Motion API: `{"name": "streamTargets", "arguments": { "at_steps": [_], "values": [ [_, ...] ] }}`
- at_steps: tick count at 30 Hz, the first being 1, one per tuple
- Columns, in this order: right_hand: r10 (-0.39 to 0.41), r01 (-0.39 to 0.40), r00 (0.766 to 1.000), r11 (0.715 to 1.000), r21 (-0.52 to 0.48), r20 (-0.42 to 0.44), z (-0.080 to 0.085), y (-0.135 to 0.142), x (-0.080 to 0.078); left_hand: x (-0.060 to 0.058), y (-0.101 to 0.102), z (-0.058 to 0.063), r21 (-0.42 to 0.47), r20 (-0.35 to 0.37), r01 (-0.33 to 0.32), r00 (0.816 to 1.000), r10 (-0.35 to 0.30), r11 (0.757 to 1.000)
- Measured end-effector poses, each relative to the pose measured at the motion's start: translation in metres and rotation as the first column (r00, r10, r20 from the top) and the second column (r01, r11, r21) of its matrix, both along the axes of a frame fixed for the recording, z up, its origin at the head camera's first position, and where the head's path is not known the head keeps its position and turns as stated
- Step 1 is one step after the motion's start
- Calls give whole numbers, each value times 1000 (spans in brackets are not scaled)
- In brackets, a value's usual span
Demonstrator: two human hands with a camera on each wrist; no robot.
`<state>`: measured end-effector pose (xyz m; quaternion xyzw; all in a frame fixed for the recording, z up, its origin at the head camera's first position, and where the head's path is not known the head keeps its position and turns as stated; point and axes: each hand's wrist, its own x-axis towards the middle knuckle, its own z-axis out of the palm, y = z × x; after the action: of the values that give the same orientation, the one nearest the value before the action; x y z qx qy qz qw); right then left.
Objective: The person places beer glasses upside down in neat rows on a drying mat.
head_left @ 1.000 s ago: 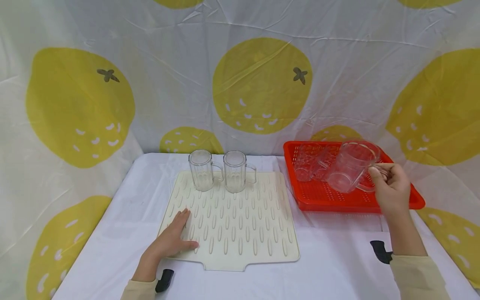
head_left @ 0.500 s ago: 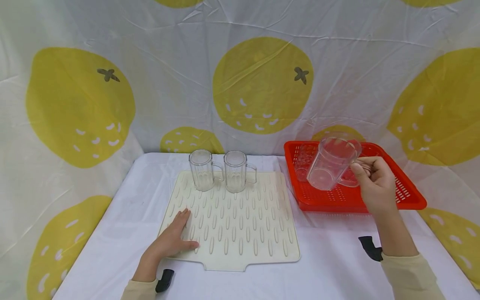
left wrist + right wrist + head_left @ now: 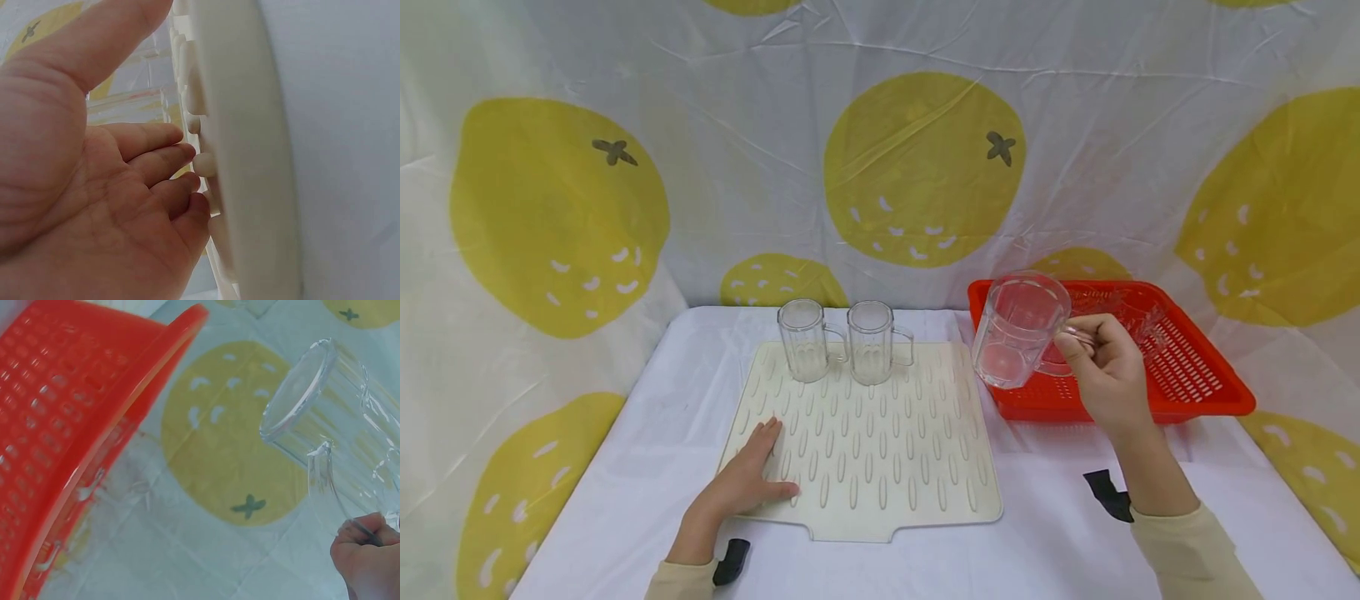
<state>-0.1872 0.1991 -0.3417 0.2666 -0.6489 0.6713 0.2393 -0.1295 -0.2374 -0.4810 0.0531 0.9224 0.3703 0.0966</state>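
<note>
My right hand (image 3: pixel 1108 371) grips a clear glass mug (image 3: pixel 1019 332) by its handle, the mug tilted with its rim toward the upper right. In the head view it overlaps the left end of a red plastic basket (image 3: pixel 1195 375). The right wrist view shows fingers pinching the lower part of the mug's handle (image 3: pixel 325 481). Two more glass mugs, a left one (image 3: pixel 805 342) and a right one (image 3: pixel 871 343), stand upright at the back of a cream ridged mat (image 3: pixel 880 450). My left hand (image 3: pixel 747 475) rests on the mat's left front part, fingers spread; the left wrist view shows its palm (image 3: pixel 94 212).
Further clear glassware (image 3: pixel 1138 321) lies inside the basket at the back right. A white cloth (image 3: pixel 1060 533) covers the table. Behind it hangs a white curtain (image 3: pixel 760 167) with yellow fruit prints.
My right hand has carried the glass mug leftward across the basket, from its middle to its left edge. The left hand and the two standing mugs have stayed put.
</note>
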Motion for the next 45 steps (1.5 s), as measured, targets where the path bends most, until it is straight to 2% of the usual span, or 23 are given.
{"name": "streamTargets", "arguments": {
  "at_steps": [10,14,22,31,39,45],
  "values": [
    [53,-52,998,998,17,-29,2,-25,3,1,1,-2,4,-8,-4,1000,4,1000],
    [39,-38,999,998,41,-2,2,-37,6,1,1,-4,9,-8,-2,1000,2,1000],
    [68,-72,996,995,71,54,2,-59,12,1,1,-4,14,-6,-1,1000,1,1000],
    [103,-106,988,994,19,117,0,-78,13,1,2,-5,-5,-7,-7,1000,7,1000],
    [182,-182,979,983,-13,94,-7,-90,13,0,1,0,-24,-11,4,1000,-4,1000],
    [283,-282,958,959,-34,45,-11,-98,13,-1,2,3,-9,12,27,1000,-27,1000]
  ]
}}
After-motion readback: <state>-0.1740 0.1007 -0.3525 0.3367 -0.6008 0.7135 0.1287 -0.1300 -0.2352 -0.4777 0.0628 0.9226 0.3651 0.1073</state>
